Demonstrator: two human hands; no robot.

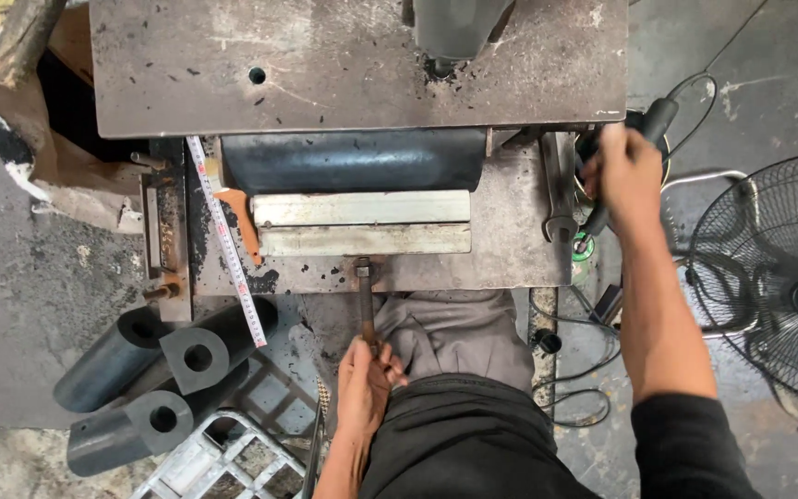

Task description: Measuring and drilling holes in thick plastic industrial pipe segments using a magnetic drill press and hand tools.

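While left hand (365, 374) grips rusty crank (365, 300) (table edge) | right hand (628, 171) on black lever (644, 139)

L hand (365, 374) fisted low; R hand (630, 176) gripping, arm outstretched.

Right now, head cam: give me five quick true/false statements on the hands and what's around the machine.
1. The left hand grips a rusty rod handle below the machine's front edge. True.
2. The right hand rests flat on the metal bars. False: it holds a black lever handle at the machine's right side.
3. A tape measure lies diagonally along the left of the machine. True.
4. Two pale metal bars lie side by side on the machine bed. True.
5. The black rubber cylinders are stacked on the top plate. False: they lie on the floor at lower left.
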